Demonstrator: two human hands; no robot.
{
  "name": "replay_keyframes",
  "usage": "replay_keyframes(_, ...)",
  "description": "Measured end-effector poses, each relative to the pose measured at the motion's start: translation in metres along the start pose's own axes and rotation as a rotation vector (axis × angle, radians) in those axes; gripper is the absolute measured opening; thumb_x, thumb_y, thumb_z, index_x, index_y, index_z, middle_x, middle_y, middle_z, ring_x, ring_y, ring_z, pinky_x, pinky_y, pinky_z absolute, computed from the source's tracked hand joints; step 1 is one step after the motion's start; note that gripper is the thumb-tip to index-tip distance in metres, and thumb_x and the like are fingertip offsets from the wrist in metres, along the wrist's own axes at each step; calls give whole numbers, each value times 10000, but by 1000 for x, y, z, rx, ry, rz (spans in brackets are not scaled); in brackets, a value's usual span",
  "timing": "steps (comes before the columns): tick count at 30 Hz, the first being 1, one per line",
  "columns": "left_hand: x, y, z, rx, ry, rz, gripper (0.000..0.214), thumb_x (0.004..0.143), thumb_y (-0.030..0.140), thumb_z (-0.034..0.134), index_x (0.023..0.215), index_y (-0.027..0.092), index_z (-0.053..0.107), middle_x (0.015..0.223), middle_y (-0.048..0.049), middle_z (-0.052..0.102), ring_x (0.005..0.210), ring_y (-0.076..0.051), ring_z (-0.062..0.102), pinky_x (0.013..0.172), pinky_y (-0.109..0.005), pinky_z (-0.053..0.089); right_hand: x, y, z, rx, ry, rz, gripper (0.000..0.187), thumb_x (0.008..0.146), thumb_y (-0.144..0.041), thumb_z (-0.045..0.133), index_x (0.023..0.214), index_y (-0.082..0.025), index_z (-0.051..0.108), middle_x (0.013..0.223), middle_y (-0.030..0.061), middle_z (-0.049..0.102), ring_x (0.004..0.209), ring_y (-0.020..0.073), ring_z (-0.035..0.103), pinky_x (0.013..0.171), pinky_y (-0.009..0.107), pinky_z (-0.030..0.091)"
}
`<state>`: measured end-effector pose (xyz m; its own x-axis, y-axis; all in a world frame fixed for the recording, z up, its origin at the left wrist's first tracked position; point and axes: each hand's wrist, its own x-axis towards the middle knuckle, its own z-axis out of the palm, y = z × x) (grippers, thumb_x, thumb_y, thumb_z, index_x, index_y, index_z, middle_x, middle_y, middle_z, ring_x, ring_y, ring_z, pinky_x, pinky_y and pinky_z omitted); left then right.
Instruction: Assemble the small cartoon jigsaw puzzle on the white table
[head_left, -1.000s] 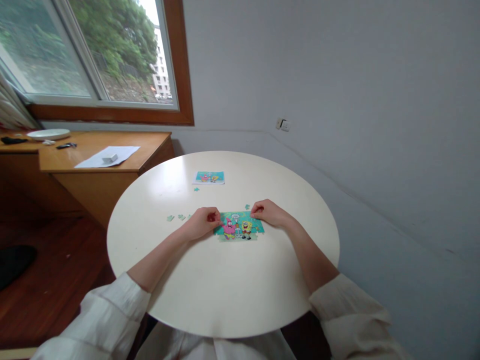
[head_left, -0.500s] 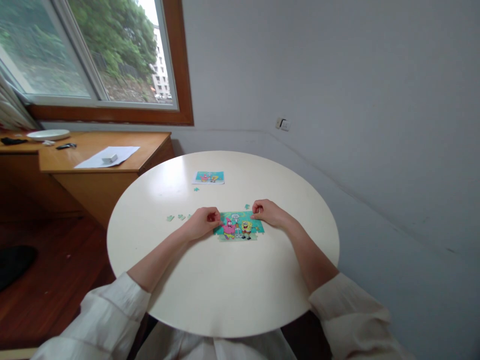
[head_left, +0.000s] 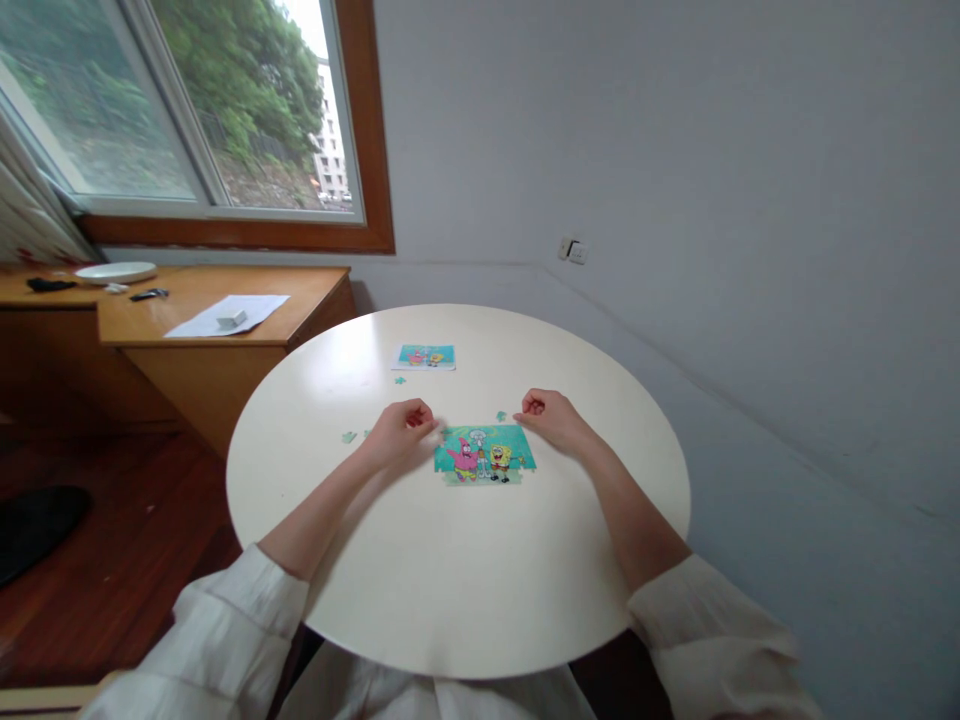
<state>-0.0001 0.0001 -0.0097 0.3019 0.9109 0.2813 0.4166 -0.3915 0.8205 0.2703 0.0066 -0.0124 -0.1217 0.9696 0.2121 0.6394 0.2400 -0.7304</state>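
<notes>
A partly assembled jigsaw puzzle (head_left: 487, 450) lies on the round white table (head_left: 465, 580), with pink, grey-green and yellow cartoon figures on turquoise. Its lower edge is uneven. My left hand (head_left: 405, 425) hovers by its upper left corner, fingers loosely curled and thumb stretched out; I see nothing in it. Just off the upper right corner is my right hand (head_left: 553, 415), also loosely curled with its thumb apart and nothing visible in it. A loose puzzle piece (head_left: 502, 416) rests near the right thumb. Left of my left hand lies another piece (head_left: 349, 437), with more partly hidden by that hand.
Farther back lies a small picture card (head_left: 426, 357) with the same cartoon figures, and a single puzzle piece (head_left: 400, 380) in front of it. A wooden desk (head_left: 315, 300) at the left holds a paper sheet (head_left: 262, 308), a small white box (head_left: 232, 319) and a white plate (head_left: 116, 272).
Both hands have drawn back from the puzzle's upper corners, and the right one no longer touches it. The view has shifted slightly, so everything sits a little farther right.
</notes>
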Motion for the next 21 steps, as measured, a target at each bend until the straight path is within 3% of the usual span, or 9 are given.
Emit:
replay_keyframes(7, 8, -8, -28, -70, 237, -109, 202, 653, 347, 526, 635, 146, 532, 605, -24, 573, 580, -130, 522, 588, -254, 396, 0, 0, 2, -37, -32, -3, 176, 621, -319, 585, 626, -161, 508, 569, -27, 474, 537, 92, 416, 502, 216, 327)
replay_keyframes(12, 17, -29, -44, -76, 394, -170, 173, 660, 295, 500, 652, 139, 574, 622, -38, 598, 590, -135, 534, 594, -256, 422, 1, 4, 3, -37, -49, -14, 178, 635, -325, 578, 636, -160, 510, 573, -23, 480, 537, 94, 421, 499, 216, 327)
replay_keyframes(15, 23, -43, -48, 38, 395, -227, 184, 693, 216, 452, 716, 134, 615, 694, -55, 628, 641, -144, 560, 624, -257, 440, 2, 5, 4, -32, -40, -23, 174, 638, -322, 578, 645, -158, 518, 573, -23, 479, 540, 96, 426, 501, 215, 330)
replay_keyframes(18, 30, -47, -45, 285, 297, -281, 266, 714, 121, 407, 847, 132, 638, 868, -79, 654, 792, -165, 589, 729, -272, 454, 3, 3, 4, -59, 1, -32, 138, 665, -295, 551, 679, -158, 552, 572, -25, 477, 548, 100, 431, 519, 217, 337)
replay_keyframes(21, 39, -44, -34, 559, 186, -193, 359, 748, 85, 378, 1033, 124, 593, 1114, -98, 584, 995, -182, 546, 885, -289, 407, 4, 1, 7, -135, 63, -43, 153, 716, -227, 488, 771, -159, 614, 641, -1, 522, 600, 113, 467, 584, 231, 368)
